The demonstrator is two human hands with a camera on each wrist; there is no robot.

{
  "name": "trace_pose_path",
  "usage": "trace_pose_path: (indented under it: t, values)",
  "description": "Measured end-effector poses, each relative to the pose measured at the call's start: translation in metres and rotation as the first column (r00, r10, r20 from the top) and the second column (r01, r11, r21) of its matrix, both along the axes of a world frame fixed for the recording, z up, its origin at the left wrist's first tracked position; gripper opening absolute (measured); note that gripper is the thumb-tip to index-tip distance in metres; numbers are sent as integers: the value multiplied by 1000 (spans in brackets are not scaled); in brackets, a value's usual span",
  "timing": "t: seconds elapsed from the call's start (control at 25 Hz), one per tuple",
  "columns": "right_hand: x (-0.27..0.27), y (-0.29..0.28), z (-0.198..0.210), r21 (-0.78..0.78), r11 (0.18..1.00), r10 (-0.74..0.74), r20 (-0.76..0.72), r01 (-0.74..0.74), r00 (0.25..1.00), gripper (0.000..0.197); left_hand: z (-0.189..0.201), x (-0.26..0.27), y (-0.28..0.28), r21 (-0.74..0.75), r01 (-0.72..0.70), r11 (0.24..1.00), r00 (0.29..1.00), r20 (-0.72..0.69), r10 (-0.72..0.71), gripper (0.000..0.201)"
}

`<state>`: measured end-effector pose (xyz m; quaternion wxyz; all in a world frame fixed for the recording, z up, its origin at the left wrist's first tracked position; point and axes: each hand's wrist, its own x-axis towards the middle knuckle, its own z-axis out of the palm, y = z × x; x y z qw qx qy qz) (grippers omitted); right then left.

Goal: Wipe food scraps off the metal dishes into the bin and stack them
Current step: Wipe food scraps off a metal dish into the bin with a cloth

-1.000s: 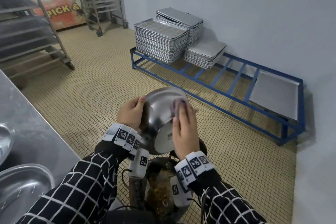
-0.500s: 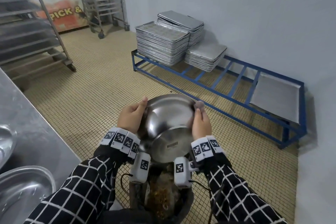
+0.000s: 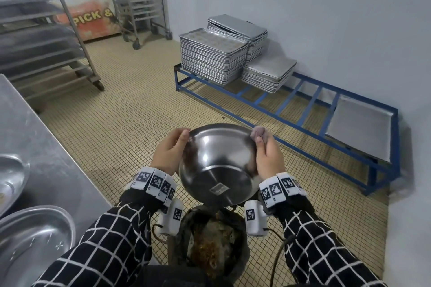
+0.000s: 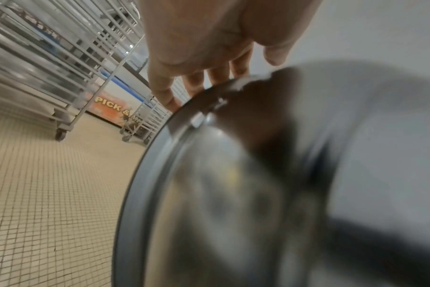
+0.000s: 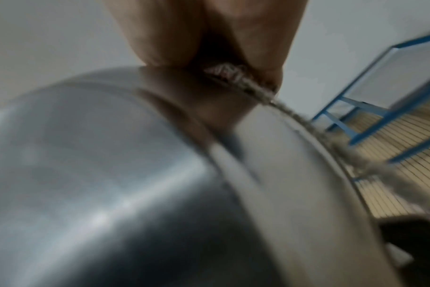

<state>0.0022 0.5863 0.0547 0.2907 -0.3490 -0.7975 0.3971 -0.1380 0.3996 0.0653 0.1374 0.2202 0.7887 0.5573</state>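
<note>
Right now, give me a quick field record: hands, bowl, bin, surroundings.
left hand: grips bowl rim, left side
right hand: holds a cloth against bowl rim, right side
bowl: metal, tilted with its underside to the camera, held above bin
bin: below bowl, brown scraps inside
counter: at left, with metal dishes
rack: blue, low, by wall, bearing tray stacks

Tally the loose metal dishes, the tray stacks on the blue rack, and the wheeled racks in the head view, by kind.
Metal bowls and dishes: 3, the held bowl, two dishes on the counter
Tray stacks on the blue rack: 3
Single tray: 1
Wheeled racks: 2
Total: 9
</note>
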Motion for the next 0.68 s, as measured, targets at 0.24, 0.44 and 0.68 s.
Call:
trace_pose_path:
  t: [0.24, 0.44, 0.68]
  values:
    - [-17, -18, 19, 534, 777, 164, 342, -334, 925, 28, 12, 17, 12, -195, 208, 959, 943, -220, -249, 12]
    - [-16, -44, 17, 427, 873, 188, 152, -236, 970, 34, 9, 16, 11, -286, 93, 954, 932, -313, -184, 21]
    - [4, -81, -3, 568, 801, 99, 188, -190, 977, 41, 14, 18, 9, -145, 37, 989, 978, -196, -66, 29]
